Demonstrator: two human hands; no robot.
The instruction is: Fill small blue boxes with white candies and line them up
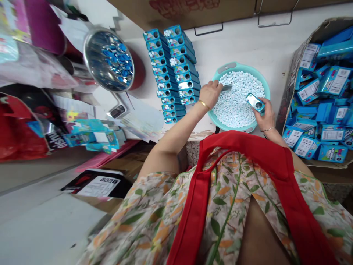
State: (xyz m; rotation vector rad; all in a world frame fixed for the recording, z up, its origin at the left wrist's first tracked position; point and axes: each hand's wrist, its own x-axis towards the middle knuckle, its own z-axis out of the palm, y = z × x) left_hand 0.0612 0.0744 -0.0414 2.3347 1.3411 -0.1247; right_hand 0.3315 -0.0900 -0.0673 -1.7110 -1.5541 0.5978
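Note:
A turquoise basin holds a heap of small white and pale blue candies. My left hand, with a gold bangle at its wrist, reaches over the basin's left rim. Its fingers are closed on a grey metal scoop-like tool, whose far end lies at the candies. On the right side of the basin, my right hand grips a small blue tin. The tin is tilted over the candies, with a round dark opening and a whitish end facing me.
Two rows of blue tins stand left of the basin, several showing candies at their openings. A steel bowl of blue-and-silver caps is farther left. A carton full of blue packs stands at right. Brown cardboard borders the back.

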